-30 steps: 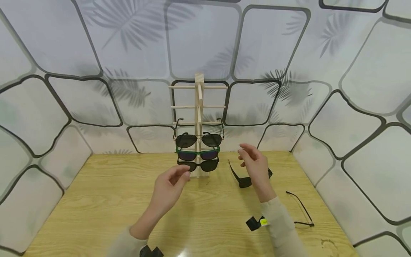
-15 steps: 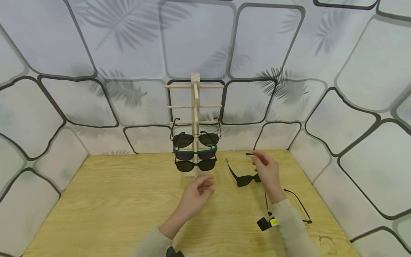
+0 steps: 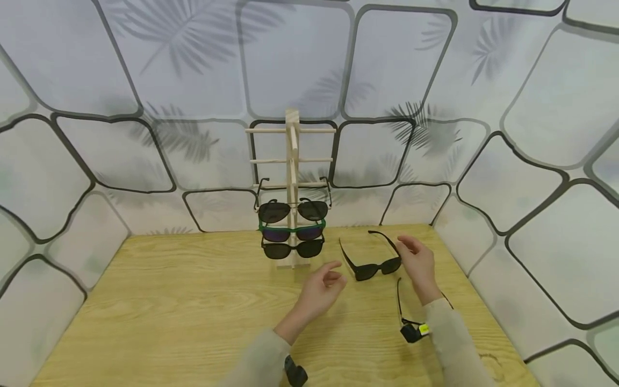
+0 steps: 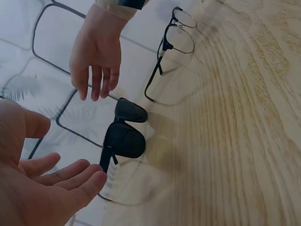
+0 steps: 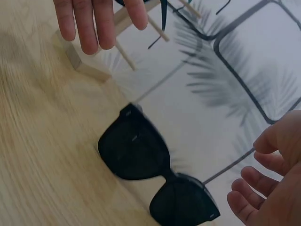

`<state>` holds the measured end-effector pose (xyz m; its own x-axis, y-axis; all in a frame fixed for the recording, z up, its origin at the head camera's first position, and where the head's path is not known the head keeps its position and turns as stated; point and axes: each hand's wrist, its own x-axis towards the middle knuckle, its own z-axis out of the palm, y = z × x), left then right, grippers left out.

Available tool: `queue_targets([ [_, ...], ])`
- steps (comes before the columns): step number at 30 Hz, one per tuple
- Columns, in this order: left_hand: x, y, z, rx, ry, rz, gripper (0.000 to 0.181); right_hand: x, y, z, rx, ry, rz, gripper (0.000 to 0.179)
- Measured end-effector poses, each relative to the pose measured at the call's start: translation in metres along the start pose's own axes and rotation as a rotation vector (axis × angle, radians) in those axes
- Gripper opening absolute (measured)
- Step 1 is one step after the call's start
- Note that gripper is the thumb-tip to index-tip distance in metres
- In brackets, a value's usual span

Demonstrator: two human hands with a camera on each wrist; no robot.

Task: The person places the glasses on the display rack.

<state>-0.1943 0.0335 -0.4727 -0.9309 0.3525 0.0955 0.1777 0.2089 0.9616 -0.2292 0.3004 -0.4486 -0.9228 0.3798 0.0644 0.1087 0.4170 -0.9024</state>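
Observation:
Black sunglasses (image 3: 366, 272) lie on the table with their temples unfolded toward the back wall. My left hand (image 3: 321, 290) hovers just left of them, fingers loosely bent and holding nothing. On their other side is my right hand (image 3: 418, 266), also holding nothing, its fingertips close to the right temple. The left wrist view shows the sunglasses' dark lenses (image 4: 128, 140) beyond my left fingers (image 4: 77, 181), with the right hand (image 4: 99, 54) farther off. In the right wrist view, a gap shows between the sunglasses (image 5: 136, 148) and my curved right fingers (image 5: 247, 193).
A wooden display rack (image 3: 292, 145) stands behind, bearing aviator sunglasses (image 3: 274, 212), green-framed sunglasses (image 3: 307, 233) and black sunglasses (image 3: 309, 249); its upper pegs are bare. Clear-lensed eyeglasses (image 4: 168, 43) lie at the front right, partly behind the right sleeve. Patterned walls enclose the table (image 3: 184, 312).
My left hand has moved right, from the rack's lowest sunglasses to beside the sunglasses on the table. The right hand has shifted right and nearer, uncovering their right lens and temple.

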Motion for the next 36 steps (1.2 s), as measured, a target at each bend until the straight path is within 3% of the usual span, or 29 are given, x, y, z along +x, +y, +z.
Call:
queue_targets([
  [7,0.015,-0.009,0.02,0.018,-0.017,-0.038,0.052,0.014,0.019,-0.001,-0.045,0.001,0.042,0.041],
  [16,0.027,-0.017,0.038,0.057,-0.013,-0.078,0.058,0.023,0.035,-0.004,-0.087,-0.058,0.078,0.045],
  [27,0.038,-0.022,0.048,0.105,-0.029,-0.064,0.061,0.022,0.036,-0.006,-0.045,-0.15,0.152,0.043],
  [36,0.043,-0.021,0.05,0.102,-0.031,-0.079,0.059,0.02,0.035,-0.006,-0.009,-0.201,0.164,0.047],
])
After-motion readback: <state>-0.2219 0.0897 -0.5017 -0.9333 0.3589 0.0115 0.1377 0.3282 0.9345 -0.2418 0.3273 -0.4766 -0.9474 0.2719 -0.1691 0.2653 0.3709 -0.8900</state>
